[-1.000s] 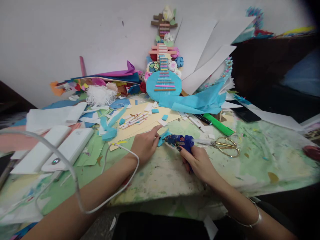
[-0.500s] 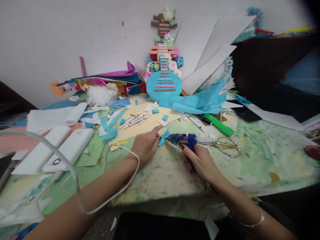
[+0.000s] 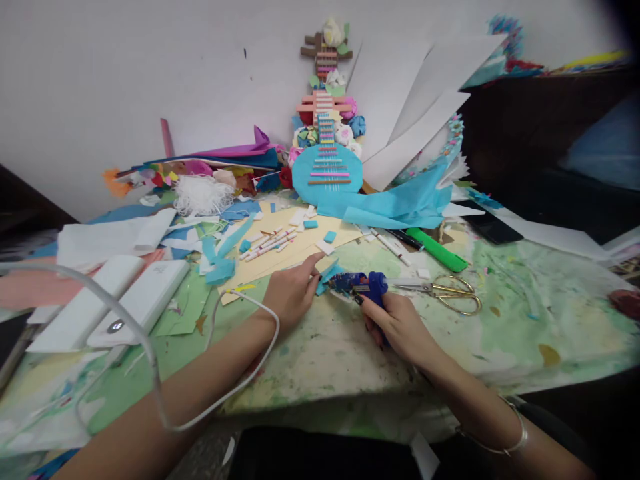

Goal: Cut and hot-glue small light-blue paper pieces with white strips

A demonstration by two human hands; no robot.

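My right hand [image 3: 393, 320] is wrapped round the handle of a blue glue gun [image 3: 371, 285], whose nozzle points left. Right at that nozzle is a small piece of blue paper [image 3: 329, 275]. My left hand [image 3: 291, 293] holds the paper's left edge, with the fingertips partly turned away from view. Gold-handled scissors [image 3: 453, 293] lie to the right of the glue gun. Beyond my left hand, rolled paper sticks [image 3: 273, 243] and small blue and white pieces rest on cream card [image 3: 260, 265].
A blue paper lute-like craft [image 3: 327, 175] leans at the back, with blue crepe paper [image 3: 400, 207] before it. A white power bank [image 3: 140, 303] lies at left, and a white cable [image 3: 150, 360] loops over my left forearm. A green cutter [image 3: 437, 250] and a phone [image 3: 493, 223] are at right.
The glue gun in my right hand has shifted slightly left, its nozzle now farther over the blue paper. My left hand stays nearly still.
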